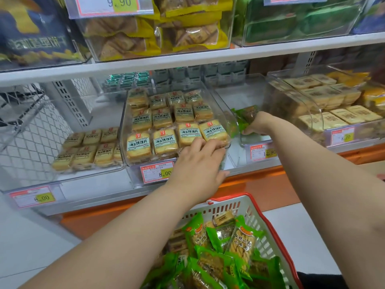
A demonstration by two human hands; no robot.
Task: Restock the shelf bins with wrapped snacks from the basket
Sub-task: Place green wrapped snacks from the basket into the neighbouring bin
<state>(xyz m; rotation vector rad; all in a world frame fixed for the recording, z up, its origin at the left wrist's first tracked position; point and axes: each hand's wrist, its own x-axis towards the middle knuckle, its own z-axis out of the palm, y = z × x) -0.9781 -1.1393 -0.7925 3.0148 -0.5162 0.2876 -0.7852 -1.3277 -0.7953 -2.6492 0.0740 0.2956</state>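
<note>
Green-wrapped snacks [242, 119] are being set into the nearly empty clear bin [250, 140] to the right of the middle of the lower shelf. The right hand [257, 124] is reached over the bin's near wall, its fingers curled down onto the green packets inside; whether a packet is pinched or merely pressed cannot be told, as the fingertips are hidden. The left hand [200, 161] is laid at the near right corner of the neighbouring bin of yellow toast packets [164, 126], fingers bent over the corner; a trace of green shows under them, but a held packet cannot be confirmed.

The rest of the green stock lies heaped in the red-rimmed basket [268, 222], near and low, below the shelf edge.

To do this step well, the packets should be laid flat and pushed toward the far wall first, so that later ones can be rowed in front, as is done in the toast bin. The bin should be steadied, since it looks light and likely to slide. Only green packets belong here; the few yellowish ones seen in the basket should be kept apart for their own bin.
</note>
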